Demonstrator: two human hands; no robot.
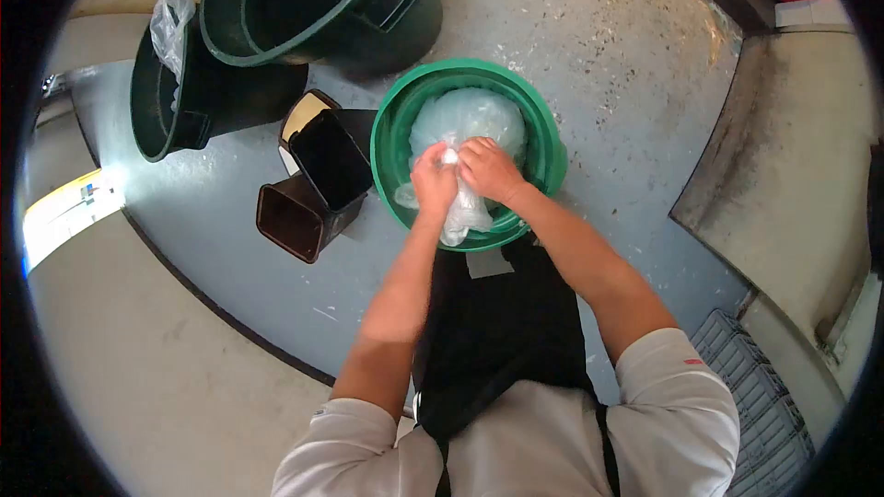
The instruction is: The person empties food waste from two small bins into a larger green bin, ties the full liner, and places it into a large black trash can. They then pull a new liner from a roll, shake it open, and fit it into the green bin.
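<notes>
Inside a round green bin (552, 152) in front of me lies a clear plastic bag (474, 115), puffed up and pale. Its gathered neck rises between my two hands, with a loose crumpled end hanging toward me. My left hand (435, 179) grips the bunched plastic from the left, fingers closed. From the right, my right hand (488, 168) pinches the same gathered part, close beside the left fingers. What the bag contains is blurred by the plastic.
Two big dark green bins (405, 32) stand at the upper left, one with clear plastic (172, 23) over its rim. Small brown and black wastebaskets (299, 216) are left of the green bin. Grey crates (750, 396) sit at the lower right. Debris dots the grey floor (589, 46).
</notes>
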